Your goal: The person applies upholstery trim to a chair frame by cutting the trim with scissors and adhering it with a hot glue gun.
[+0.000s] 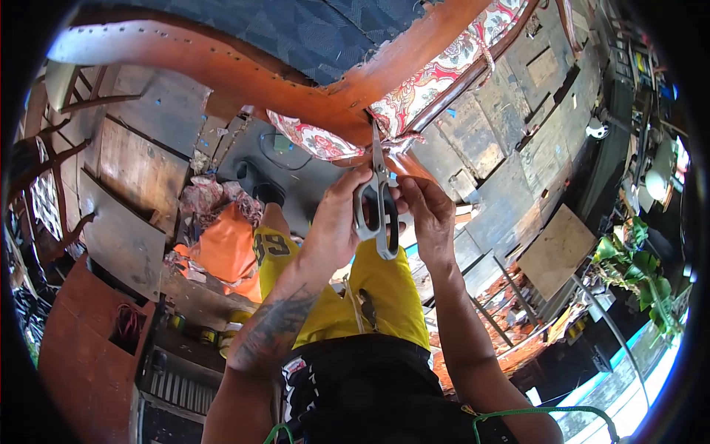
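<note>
Grey-handled scissors [379, 159] point away from me, blades close together, their tips at the corner of a brown wooden chair frame [325, 103]. My left hand [336, 218] is closed on the scissors at the handles. Just right of the handles, my right hand [429, 214] has its thumb and fingers pinched together beside the chair leg; what they hold is hidden. Red-and-white patterned fabric [436, 74] covers the frame's side, and a twisted cord trim [407, 139] runs near the blades. Dark blue patterned cloth [288, 33] fills the frame's underside.
Worn wooden boards [510, 140] make up the floor. An orange bag [225, 240] and crumpled fabric [203, 196] lie at left, beyond a reddish-brown cabinet [81, 348]. More chair frames [55, 166] stand far left. A loose board [557, 248] and green plants [643, 277] are at right.
</note>
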Demonstrator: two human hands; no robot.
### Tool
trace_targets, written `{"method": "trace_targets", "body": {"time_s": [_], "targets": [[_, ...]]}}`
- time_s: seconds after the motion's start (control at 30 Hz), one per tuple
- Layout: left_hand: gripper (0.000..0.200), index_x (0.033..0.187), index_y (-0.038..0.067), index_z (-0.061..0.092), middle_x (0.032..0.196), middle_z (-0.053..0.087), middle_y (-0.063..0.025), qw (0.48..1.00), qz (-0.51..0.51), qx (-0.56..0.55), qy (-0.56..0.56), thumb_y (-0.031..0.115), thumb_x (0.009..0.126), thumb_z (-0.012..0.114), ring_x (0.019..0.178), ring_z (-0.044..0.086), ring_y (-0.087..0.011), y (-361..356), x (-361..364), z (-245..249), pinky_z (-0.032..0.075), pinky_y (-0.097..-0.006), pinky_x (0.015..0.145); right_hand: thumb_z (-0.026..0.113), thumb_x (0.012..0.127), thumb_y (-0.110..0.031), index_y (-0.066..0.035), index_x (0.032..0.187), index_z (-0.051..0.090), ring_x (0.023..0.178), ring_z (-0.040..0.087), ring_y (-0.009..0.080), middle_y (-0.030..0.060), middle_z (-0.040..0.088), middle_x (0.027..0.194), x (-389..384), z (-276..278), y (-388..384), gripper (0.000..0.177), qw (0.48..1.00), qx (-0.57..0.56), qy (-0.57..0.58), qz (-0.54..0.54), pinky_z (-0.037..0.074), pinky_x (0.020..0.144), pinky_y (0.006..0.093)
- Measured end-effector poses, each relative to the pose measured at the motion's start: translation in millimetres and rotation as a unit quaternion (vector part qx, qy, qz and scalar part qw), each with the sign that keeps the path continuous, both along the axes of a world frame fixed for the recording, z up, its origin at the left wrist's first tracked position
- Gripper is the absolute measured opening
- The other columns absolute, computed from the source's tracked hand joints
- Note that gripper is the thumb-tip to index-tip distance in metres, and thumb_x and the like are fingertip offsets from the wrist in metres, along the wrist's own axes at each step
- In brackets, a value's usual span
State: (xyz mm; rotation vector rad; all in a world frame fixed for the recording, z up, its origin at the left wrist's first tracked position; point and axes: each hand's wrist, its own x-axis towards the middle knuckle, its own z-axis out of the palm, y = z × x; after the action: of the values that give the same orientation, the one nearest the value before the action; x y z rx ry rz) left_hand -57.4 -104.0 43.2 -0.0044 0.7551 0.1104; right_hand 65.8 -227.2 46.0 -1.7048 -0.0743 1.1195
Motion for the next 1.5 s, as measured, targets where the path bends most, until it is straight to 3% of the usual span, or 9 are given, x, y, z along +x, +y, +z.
{"method": "trace_targets", "body": {"time_s": [0.13, 0.27, 0.43, 0.57, 0.77, 0.83, 1.07, 1.4, 1.5], "targets": [[0.038, 0.120, 0.007, 0.063, 0.098, 0.074, -0.0092, 1.000, 0.005, 0.004, 0.022, 0.040, 0.102, 0.055, 0.092, 0.075, -0.0280, -3.6, 0.5, -2.4, 0.064, -0.0474, 0.079, 0.061, 0.108, -0.015, 0.007, 0.112, 0.070, 0.082, 0.071, 0.0120, 0.0083, 0.074, 0.090, 1.6, 12.4, -35.1, 0.024, 0.995, -0.062, -0.047, 0.056, 0.059, 0.075, 0.0265], [0.037, 0.120, 0.008, 0.062, 0.097, 0.072, -0.0083, 0.999, 0.017, -0.002, 0.034, 0.039, 0.100, 0.058, 0.090, 0.075, -0.0294, -10.7, 2.5, 0.7, 0.063, -0.0494, 0.079, 0.064, 0.106, -0.014, 0.004, 0.111, 0.072, 0.082, 0.069, 0.0108, 0.0072, 0.073, 0.089, 12.5, 11.8, -99.6, 0.020, 0.960, -0.148, -0.090, 0.219, 0.056, 0.073, 0.0273], [0.033, 0.119, 0.009, 0.057, 0.097, 0.071, -0.0110, 0.999, 0.044, 0.001, 0.027, 0.035, 0.100, 0.056, 0.088, 0.074, -0.0291, -19.3, 6.8, -3.9, 0.063, -0.0514, 0.078, 0.072, 0.098, -0.021, 0.000, 0.111, 0.075, 0.096, 0.077, 0.0327, 0.0204, 0.077, 0.101, 34.9, 18.7, -158.0, 0.025, 0.875, -0.243, -0.183, 0.377, 0.060, 0.082, 0.0396], [0.031, 0.118, 0.010, 0.057, 0.097, 0.071, -0.0107, 0.998, 0.059, -0.003, 0.029, 0.035, 0.100, 0.056, 0.087, 0.075, -0.0289, -22.2, 11.8, -0.7, 0.063, -0.0511, 0.078, 0.071, 0.097, -0.019, -0.001, 0.112, 0.075, 0.092, 0.077, 0.0328, 0.0210, 0.076, 0.103, 53.2, 23.8, -161.1, 0.024, 0.838, -0.247, -0.219, 0.434, 0.060, 0.080, 0.0406], [0.032, 0.118, 0.008, 0.058, 0.097, 0.071, -0.0099, 0.997, 0.077, 0.019, 0.011, 0.035, 0.102, 0.054, 0.087, 0.076, -0.0277, -27.9, 19.9, 1.8, 0.064, -0.0501, 0.080, 0.071, 0.098, -0.019, -0.001, 0.114, 0.074, 0.088, 0.077, 0.0334, 0.0211, 0.076, 0.104, 67.8, 13.9, -159.0, 0.024, 0.837, -0.210, -0.249, 0.440, 0.061, 0.078, 0.0396], [0.034, 0.118, 0.006, 0.058, 0.097, 0.070, -0.0096, 0.993, 0.072, 0.019, 0.087, 0.037, 0.103, 0.055, 0.087, 0.076, -0.0263, -32.5, 25.2, 8.8, 0.065, -0.0486, 0.078, 0.071, 0.099, -0.019, -0.001, 0.114, 0.073, 0.088, 0.077, 0.0332, 0.0211, 0.076, 0.104, 68.2, 14.2, -159.9, 0.024, 0.839, -0.212, -0.239, 0.440, 0.061, 0.078, 0.0392], [0.039, 0.115, 0.005, 0.061, 0.095, 0.070, -0.0089, 0.986, 0.054, 0.032, 0.156, 0.042, 0.103, 0.057, 0.087, 0.077, -0.0224, -40.3, 39.7, 16.9, 0.066, -0.0418, 0.070, 0.071, 0.099, -0.021, -0.001, 0.118, 0.073, 0.092, 0.076, 0.0310, 0.0202, 0.076, 0.108, 61.0, 17.8, -172.2, 0.027, 0.844, -0.257, -0.200, 0.427, 0.060, 0.081, 0.0384], [0.043, 0.111, 0.005, 0.062, 0.091, 0.070, -0.0076, 0.991, 0.050, 0.025, 0.123, 0.046, 0.102, 0.059, 0.081, 0.074, -0.0179, -38.8, 45.7, 7.5, 0.064, -0.0378, 0.065, 0.071, 0.099, -0.022, -0.002, 0.119, 0.074, 0.094, 0.076, 0.0300, 0.0202, 0.076, 0.111, 56.6, 16.9, -176.2, 0.028, 0.850, -0.270, -0.167, 0.421, 0.059, 0.082, 0.0386], [0.044, 0.109, 0.005, 0.062, 0.090, 0.069, -0.0072, 0.986, 0.044, 0.020, 0.162, 0.048, 0.103, 0.058, 0.080, 0.074, -0.0180, -36.5, 44.1, 10.0, 0.065, -0.0376, 0.065, 0.071, 0.099, -0.022, -0.002, 0.119, 0.074, 0.094, 0.076, 0.0300, 0.0203, 0.075, 0.111, 61.1, 11.7, -179.8, 0.028, 0.851, -0.264, -0.171, 0.420, 0.060, 0.082, 0.0384]]}}
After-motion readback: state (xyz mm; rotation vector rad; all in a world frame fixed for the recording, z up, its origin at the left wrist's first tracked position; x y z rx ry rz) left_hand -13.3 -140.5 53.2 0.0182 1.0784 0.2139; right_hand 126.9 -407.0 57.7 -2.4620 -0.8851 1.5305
